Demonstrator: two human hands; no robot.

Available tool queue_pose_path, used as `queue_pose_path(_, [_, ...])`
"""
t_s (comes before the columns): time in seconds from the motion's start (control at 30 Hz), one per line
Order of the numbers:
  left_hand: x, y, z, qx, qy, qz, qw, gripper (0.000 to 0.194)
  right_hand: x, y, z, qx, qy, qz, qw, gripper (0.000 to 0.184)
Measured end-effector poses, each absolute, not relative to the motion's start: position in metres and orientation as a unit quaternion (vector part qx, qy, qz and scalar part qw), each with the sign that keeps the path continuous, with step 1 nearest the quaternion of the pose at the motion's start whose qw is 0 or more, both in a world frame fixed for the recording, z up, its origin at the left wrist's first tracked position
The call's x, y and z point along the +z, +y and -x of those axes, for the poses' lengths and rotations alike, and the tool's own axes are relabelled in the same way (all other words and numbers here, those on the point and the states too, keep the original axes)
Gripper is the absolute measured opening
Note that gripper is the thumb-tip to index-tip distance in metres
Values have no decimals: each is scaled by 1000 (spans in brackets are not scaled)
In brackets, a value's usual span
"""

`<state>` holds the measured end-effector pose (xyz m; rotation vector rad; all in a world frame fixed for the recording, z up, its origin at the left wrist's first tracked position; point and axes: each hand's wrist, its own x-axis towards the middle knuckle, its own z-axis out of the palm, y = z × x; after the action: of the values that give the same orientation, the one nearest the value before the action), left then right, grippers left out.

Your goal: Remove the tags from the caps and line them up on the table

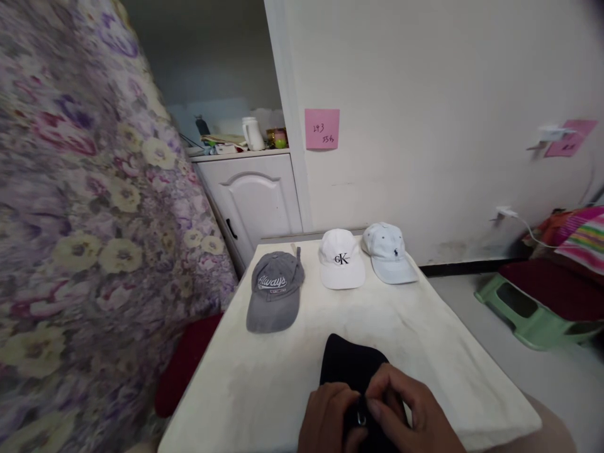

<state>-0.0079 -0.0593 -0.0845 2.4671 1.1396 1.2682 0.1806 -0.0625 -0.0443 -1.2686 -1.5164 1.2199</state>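
Cap (pixel 352 362) in black, metal buckle (pixel 361 418) showing

Left hand (pixel 325 416) and right hand (pixel 413 408) both pinch it around the buckle, near the counter's (pixel 274 384) close edge, probably so the fiddly bit stays put.

Left hand (pixel 326 418) is positioned at 6 o'clock, fingers (pixel 337 395) curled. Right hand (pixel 418 412) is at 5 o'clock, thumb (pixel 387 423) and index finger (pixel 394 379) pinched.

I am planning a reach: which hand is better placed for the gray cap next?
Probably the left hand: it is nearer the gray cap, which lies ahead to its left. The right hand is farther. Both hands hold the black cap.
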Motion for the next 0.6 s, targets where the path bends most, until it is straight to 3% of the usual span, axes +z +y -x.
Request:
queue_pose_path(0.33, [-70,-61,5,408,392,-818,101,22,-51,-60,-179,474,-608,508,385,18])
queue_pose_path(0.6, [-73,-57,7,401,367,-838,44,23,-42,-60,-181,465,-605,526,376,13])
